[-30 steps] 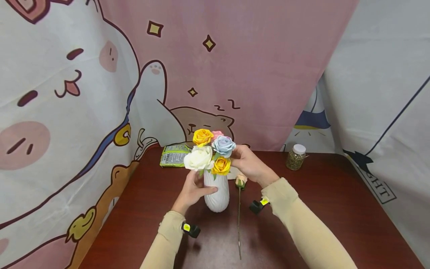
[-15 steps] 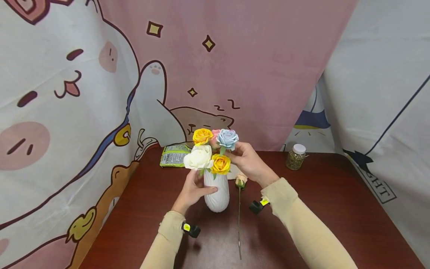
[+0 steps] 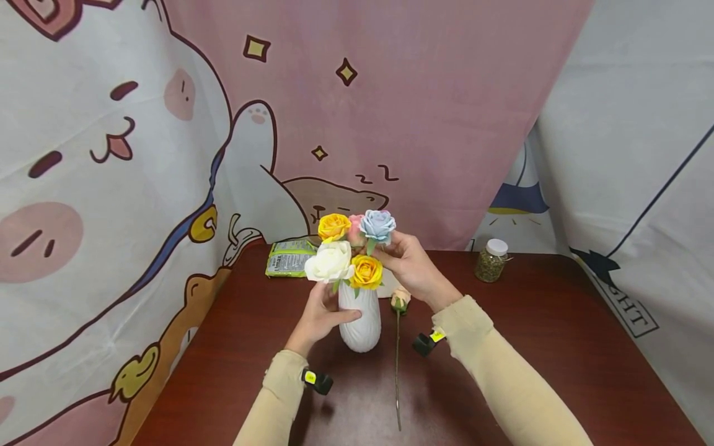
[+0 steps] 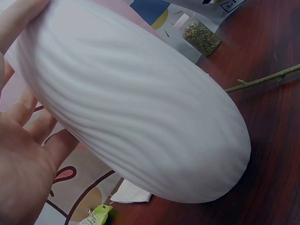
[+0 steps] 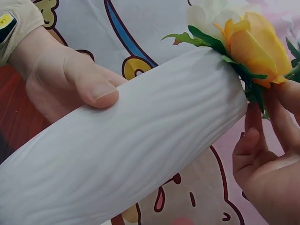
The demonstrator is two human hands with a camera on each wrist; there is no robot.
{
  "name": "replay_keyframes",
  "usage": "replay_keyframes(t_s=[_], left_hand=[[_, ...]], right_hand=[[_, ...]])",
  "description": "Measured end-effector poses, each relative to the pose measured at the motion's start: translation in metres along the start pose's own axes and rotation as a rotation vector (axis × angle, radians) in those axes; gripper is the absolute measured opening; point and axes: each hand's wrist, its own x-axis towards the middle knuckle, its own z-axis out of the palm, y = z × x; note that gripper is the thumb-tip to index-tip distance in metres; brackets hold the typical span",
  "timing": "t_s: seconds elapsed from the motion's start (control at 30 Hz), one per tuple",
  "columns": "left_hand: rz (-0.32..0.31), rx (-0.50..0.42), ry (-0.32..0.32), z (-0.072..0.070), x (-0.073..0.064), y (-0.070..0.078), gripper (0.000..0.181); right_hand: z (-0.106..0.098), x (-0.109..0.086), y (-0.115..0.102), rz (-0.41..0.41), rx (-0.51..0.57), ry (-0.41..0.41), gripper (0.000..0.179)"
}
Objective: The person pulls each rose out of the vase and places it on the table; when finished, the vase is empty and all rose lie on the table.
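Observation:
A white ribbed vase [image 3: 362, 325] stands on the table with my left hand [image 3: 315, 322] gripping its side, thumb across the front. In the right wrist view that thumb lies on the vase wall. Artificial roses fill the mouth: a white one [image 3: 329, 261], two yellow ones, the front yellow rose [image 3: 367, 272] lowest, and a pink one [image 3: 355, 231] partly hidden behind. My right hand [image 3: 417, 271] pinches the stem of a light blue rose [image 3: 378, 226] just below its bloom, at the right of the bunch. A peach rose [image 3: 400, 300] lies on the table, its long stem toward me.
At the back right stands a glass jar [image 3: 491, 263] with a white lid and green bits inside. Behind the vase to the left lies a green packet [image 3: 288, 257]. A white flat thing [image 3: 387, 287] shows partly behind the vase. Printed cloth hangs around the table [image 3: 535, 347].
The blue rose has risen and shifted a little right, away from the white and front yellow roses, with my right hand moving slightly upward. My left hand and the vase have stayed put.

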Motion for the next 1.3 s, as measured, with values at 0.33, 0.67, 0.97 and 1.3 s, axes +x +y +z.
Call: replay_keyframes(t_s=[0.33,0.67,0.97,1.3], left_hand=[[0.034,-0.005,-0.011,0.000,0.001,-0.002,0.102],[0.026,0.008,-0.009,-0.001,0.001,-0.002,0.101],[0.024,0.011,-0.007,0.000,0.001,-0.003,0.093],[0.030,-0.068,-0.037,0.000,0.002,-0.004,0.090]], right_hand=[[0.003,0.001,-0.008,-0.105,0.114,0.074,0.029],[0.002,0.001,-0.015,-0.124,0.150,0.102,0.033],[0.003,0.003,-0.017,-0.184,0.223,0.136,0.047],[0.005,0.002,-0.019,-0.229,0.261,0.201,0.053]])
